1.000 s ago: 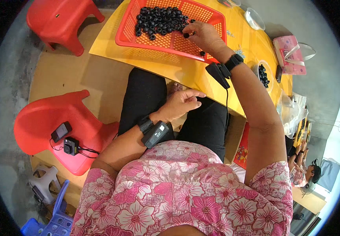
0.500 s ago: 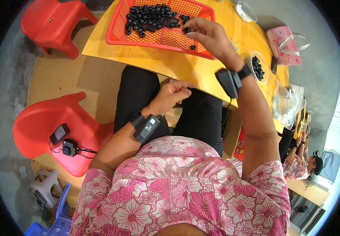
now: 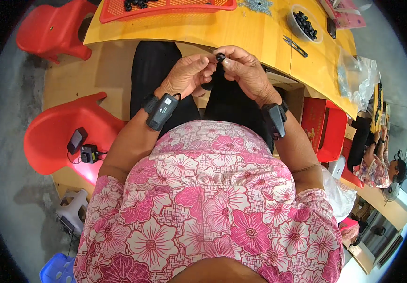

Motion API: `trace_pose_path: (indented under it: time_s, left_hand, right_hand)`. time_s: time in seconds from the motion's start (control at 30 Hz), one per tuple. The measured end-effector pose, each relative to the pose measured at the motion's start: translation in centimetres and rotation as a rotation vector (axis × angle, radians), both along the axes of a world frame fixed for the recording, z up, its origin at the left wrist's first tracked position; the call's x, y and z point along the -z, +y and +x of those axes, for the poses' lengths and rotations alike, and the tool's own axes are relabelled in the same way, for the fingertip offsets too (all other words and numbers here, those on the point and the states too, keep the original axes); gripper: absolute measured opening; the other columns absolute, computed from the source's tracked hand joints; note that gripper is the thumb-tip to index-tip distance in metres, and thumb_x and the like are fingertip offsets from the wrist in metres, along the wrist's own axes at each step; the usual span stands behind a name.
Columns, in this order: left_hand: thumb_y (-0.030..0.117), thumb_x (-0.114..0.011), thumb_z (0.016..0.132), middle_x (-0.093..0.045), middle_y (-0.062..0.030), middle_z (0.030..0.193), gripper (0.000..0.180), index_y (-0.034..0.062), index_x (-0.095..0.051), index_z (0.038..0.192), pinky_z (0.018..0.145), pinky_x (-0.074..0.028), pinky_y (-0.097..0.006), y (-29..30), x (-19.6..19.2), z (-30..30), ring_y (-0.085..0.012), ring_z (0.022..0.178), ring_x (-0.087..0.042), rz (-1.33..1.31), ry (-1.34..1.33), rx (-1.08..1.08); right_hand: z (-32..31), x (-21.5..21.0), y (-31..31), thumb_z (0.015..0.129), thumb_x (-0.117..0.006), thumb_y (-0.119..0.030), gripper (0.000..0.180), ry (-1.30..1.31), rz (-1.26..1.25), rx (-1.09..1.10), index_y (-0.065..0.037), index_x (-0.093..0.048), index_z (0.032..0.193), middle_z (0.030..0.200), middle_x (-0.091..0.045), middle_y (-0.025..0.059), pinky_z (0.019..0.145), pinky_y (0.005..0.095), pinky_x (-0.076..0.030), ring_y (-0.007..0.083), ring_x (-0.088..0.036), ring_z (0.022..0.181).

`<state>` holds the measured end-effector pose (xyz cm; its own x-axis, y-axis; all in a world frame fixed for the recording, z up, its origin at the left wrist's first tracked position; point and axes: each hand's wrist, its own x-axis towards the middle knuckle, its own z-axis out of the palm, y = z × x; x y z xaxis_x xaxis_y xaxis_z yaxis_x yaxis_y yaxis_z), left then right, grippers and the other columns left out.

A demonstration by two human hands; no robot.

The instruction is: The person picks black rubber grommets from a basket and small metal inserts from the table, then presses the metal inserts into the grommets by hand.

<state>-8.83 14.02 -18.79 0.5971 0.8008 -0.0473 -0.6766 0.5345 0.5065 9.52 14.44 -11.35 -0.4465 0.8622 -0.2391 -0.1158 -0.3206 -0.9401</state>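
Observation:
Above my lap, just off the table's front edge, my right hand (image 3: 248, 75) pinches a small round black piece with a hole (image 3: 220, 57) between thumb and fingertips. Close against it from the left comes my left hand (image 3: 187, 75), its thumb and fingers drawn together. Whether a tiny thing sits in that left pinch is too small to make out. More black pieces (image 3: 137, 4) lie in the red plastic basket (image 3: 165, 12), which is cut off by the upper edge.
On the yellow table (image 3: 260, 40) are a clear bowl of black pieces (image 3: 305, 26), thread snips (image 3: 295, 46), a pile of small silvery bits (image 3: 258, 5) and a plastic bag (image 3: 361, 80). Red chairs (image 3: 64, 137) stand at left, a red box (image 3: 323, 127) below the table. Another person sits far right.
My right hand has come back from the basket to my lap with a black piece. The left hand has risen to meet it. The view has tilted toward my body.

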Motion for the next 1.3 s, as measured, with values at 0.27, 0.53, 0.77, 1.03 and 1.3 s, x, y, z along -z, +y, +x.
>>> trace_pose_path:
  time_s: [0.27,0.53,0.77,1.03,1.3]
  left_hand:
    - [0.033,-0.062,0.088,-0.053,0.0017,0.085,0.04,0.0019,-0.055,0.112,0.064,-0.043,-0.022,0.9,-2.3,2.5,-0.0069,0.072,-0.048,-0.055,0.076,0.039]
    - [0.025,-0.06,0.09,-0.053,0.0024,0.08,0.018,0.0089,-0.059,0.097,0.066,-0.042,-0.023,2.3,-7.1,4.9,-0.0079,0.073,-0.049,-0.201,-0.048,-0.039]
    - [0.021,-0.058,0.091,-0.053,0.0002,0.083,0.013,0.0089,-0.058,0.096,0.066,-0.04,-0.023,3.6,-7.5,5.5,-0.0093,0.073,-0.048,-0.185,-0.081,-0.04]
    - [0.022,-0.056,0.093,-0.054,-0.0001,0.086,0.016,0.0076,-0.057,0.1,0.067,-0.041,-0.024,3.3,-8.9,6.4,-0.01,0.074,-0.048,-0.123,-0.003,0.041]
    - [0.023,-0.054,0.094,-0.053,0.0003,0.084,0.019,0.0075,-0.056,0.103,0.068,-0.043,-0.025,1.9,-7.1,5.2,-0.01,0.074,-0.049,-0.131,0.006,0.051]
  right_hand:
    - [0.6,-2.7,0.5,0.087,-0.061,-0.012,0.017,-0.042,0.055,0.037,-0.008,-0.063,0.104,0.083,-0.06,-0.0059,0.058,0.0168,-0.037,0.0024,-0.048,0.069]
    - [2.8,-6.3,2.8,0.081,-0.065,-0.002,0.02,-0.351,0.397,0.125,-0.002,-0.065,0.101,0.082,-0.056,-0.0007,0.068,0.0207,-0.045,0.0066,-0.053,0.074]
    - [7.9,-7.3,9.9,0.077,-0.066,-0.006,0.022,-0.902,0.772,0.408,-0.003,-0.066,0.098,0.077,-0.059,0.0065,0.063,0.0251,-0.047,0.0143,-0.056,0.068]
    - [9.3,-8.6,13.8,0.075,-0.069,-0.025,0.024,-1.194,0.749,0.532,-0.007,-0.068,0.09,0.082,-0.061,0.0119,0.067,0.038,-0.048,0.0301,-0.06,0.074]
    - [8.0,-5.5,12.6,0.077,-0.065,-0.019,0.011,-1.267,0.906,0.504,-0.008,-0.066,0.08,0.079,-0.058,0.0111,0.066,0.0399,-0.047,0.0318,-0.058,0.074]
